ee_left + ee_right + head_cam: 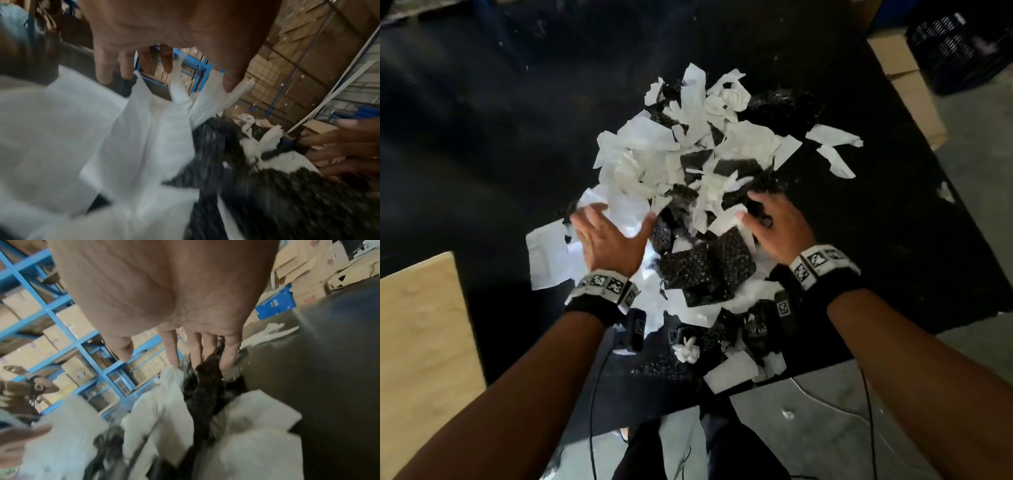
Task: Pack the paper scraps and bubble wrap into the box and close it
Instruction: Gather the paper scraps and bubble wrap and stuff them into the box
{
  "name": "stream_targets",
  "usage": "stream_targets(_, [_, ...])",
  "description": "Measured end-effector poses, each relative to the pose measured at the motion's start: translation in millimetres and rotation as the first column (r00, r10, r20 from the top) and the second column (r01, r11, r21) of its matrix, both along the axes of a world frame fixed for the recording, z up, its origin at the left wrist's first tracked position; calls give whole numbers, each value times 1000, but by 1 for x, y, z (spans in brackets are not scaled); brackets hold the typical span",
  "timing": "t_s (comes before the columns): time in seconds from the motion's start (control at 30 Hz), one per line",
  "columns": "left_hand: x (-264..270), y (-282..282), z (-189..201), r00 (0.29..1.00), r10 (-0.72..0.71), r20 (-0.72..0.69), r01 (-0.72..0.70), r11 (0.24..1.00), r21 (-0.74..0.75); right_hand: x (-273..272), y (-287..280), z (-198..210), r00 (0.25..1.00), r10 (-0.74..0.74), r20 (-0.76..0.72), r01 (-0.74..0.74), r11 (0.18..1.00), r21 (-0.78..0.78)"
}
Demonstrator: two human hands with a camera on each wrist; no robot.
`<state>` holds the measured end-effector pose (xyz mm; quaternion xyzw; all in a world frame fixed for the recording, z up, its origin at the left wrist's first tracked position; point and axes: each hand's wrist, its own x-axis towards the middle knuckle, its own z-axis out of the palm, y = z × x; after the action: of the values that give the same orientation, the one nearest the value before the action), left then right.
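Paper scraps (650,150) and black bubble wrap (705,267) lie mixed in one loose heap in the middle of the dark desk (465,137). Its long axis runs from about 6 o'clock at the near desk edge up toward 12 o'clock. The scraps within it point every way, with no common direction. A few stray white pieces sit apart at roughly 2 o'clock, near the far right side of the desk.

The left hand (607,240) rests on the heap's 9 o'clock flank, fingers spread wide and straight, palm against white paper; the left wrist view shows those fingers (102,68) just touching a sheet, not curled round it. The right hand (777,226) is at the 3 o'clock flank, fingers extended and slightly apart, the tips (173,353) pushed in among paper and bubble wrap; nothing seems gripped.

By my reading the task has barely begun: everything is still on the desk and the hands look set to gather the heap from both sides. The tan cardboard surface (421,342) at 8 o'clock may be the box or one of its flaps, but I cannot tell. Packing and closing are all still to do.
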<state>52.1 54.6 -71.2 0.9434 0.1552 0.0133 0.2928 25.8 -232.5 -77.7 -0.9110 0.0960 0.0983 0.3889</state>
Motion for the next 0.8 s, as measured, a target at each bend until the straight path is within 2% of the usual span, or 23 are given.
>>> stream_targets(0.07, [6, 10, 14, 997, -14, 70, 13, 1000, 13, 2, -18, 21, 990, -140, 35, 137, 987, 85])
stream_targets(0.13, [5, 11, 22, 979, -160, 129, 160, 987, 10, -2, -29, 42, 970, -230, 77, 216, 964, 153])
stream_targets(0.2, [-5, 2, 33, 930, -361, 68, 359, 932, 48, -16, -31, 62, 973, -190, 129, 171, 975, 142])
stream_targets(0.27, [-26, -12, 40, 834, -539, -121, 548, 834, 63, -40, -27, 73, 990, 24, 140, -22, 1000, -9])
stream_targets(0.3, [-42, -20, 41, 760, -616, -208, 642, 762, 87, -56, -22, 73, 980, 174, 100, -161, 978, -129])
stream_targets(0.33, [-59, -26, 38, 679, -680, -277, 726, 677, 119, -72, -17, 69, 948, 318, 33, -300, 920, -254])
stream_targets(0.4, [-98, -34, 24, 541, -757, -367, 838, 521, 160, -103, -12, 49, 852, 512, -112, -504, 744, -439])
stream_targets(0.47, [-131, -37, 6, 469, -775, -423, 883, 428, 193, -131, -10, 23, 770, 595, -231, -619, 607, -499])
stream_targets(0.53, [-148, -37, -12, 471, -751, -463, 882, 421, 214, -149, -5, 0, 731, 614, -298, -667, 550, -502])
stream_targets(0.57, [-151, -37, -19, 490, -731, -475, 870, 442, 217, -152, -1, -7, 737, 604, -303, -662, 558, -500])
stream_targets(0.7, [-134, -38, -33, 584, -662, -470, 808, 530, 257, -126, 19, -22, 838, 517, -175, -535, 712, -455])
stream_targets(0.8, [-109, -42, -28, 662, -632, -402, 748, 591, 303, -93, 29, -24, 874, 463, -143, -476, 763, -437])
